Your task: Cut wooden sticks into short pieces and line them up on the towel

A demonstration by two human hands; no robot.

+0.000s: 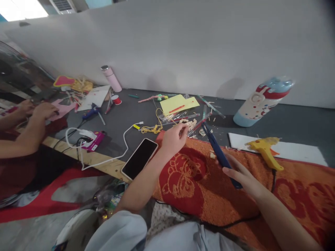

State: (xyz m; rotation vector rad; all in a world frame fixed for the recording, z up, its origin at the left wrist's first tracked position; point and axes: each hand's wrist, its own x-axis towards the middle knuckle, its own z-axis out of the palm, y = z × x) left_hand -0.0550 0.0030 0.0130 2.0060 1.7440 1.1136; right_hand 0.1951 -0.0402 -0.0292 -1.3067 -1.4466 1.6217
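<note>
My left hand (176, 138) is closed, its fingertips pinching a small pale cream piece (190, 123) that looks made of short segments. The fingers partly cover it. My right hand (239, 173) is wrapped around a long, slim dark blue tool (219, 153), whose narrow tip points away from me, to the right of the pale piece. What kind of tool it is I cannot make out. Both hands are over the near side of the table, by an orange and red towel (222, 195). Small pale scraps (213, 154) lie near the tool.
A yellow glue gun (265, 150) rests on a white board (300, 148). A tilted-looking bottle (261, 101) stands behind. Yellow paper (178, 104), yellow cord (154, 129) and thin sticks lie ahead. A phone (140, 158) is by my left forearm. Another person's hands (44, 111) work at left.
</note>
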